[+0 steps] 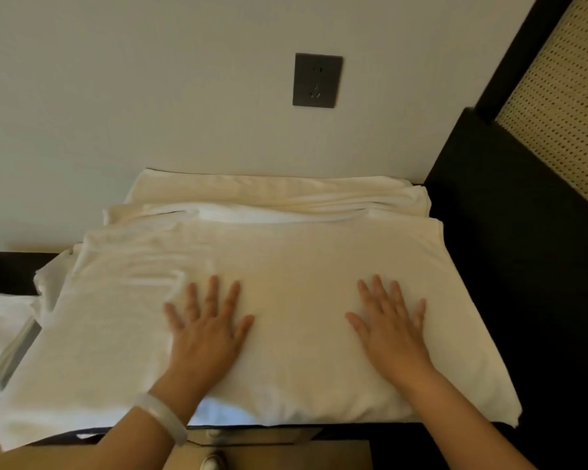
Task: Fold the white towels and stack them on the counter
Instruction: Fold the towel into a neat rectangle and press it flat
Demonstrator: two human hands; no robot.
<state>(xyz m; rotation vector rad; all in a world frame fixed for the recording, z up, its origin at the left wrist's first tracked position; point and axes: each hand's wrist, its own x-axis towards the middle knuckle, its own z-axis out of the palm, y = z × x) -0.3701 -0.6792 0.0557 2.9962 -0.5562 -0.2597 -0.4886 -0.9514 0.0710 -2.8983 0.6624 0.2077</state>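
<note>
White terry cloth fills most of your view: the top towel [252,252] lies spread across the dark counter [12,271], its near edge hanging just over the counter's front and its left corner drooping past that edge. Your left hand [207,330] rests flat on it, left of the middle, palm down, fingers straight and fanned, gripping nothing. Your right hand [392,329] lies the same way to the right of the middle, fingers straight and a little closer together, also holding nothing. The two hands are well apart, with bare towel between them. Small creases run through the cloth just beside the fingertips of your left hand, while the cloth around your right hand looks smooth. A pale translucent bangle [162,417] sits on your left wrist. Beyond the towel under your palms, more white cloth [279,198] lies bunched in long ridges against the wall, touching the top towel's far edge; whether it is a separate towel or part of the same one cannot be told from this view. At the left edge of the view a folded stack of white towels [0,334] sits just beside the spread towel's left side. On the cream wall [116,96] above the counter is a dark socket plate [317,80]. To your right stands a black frame with a woven cane panel [564,106].
</note>
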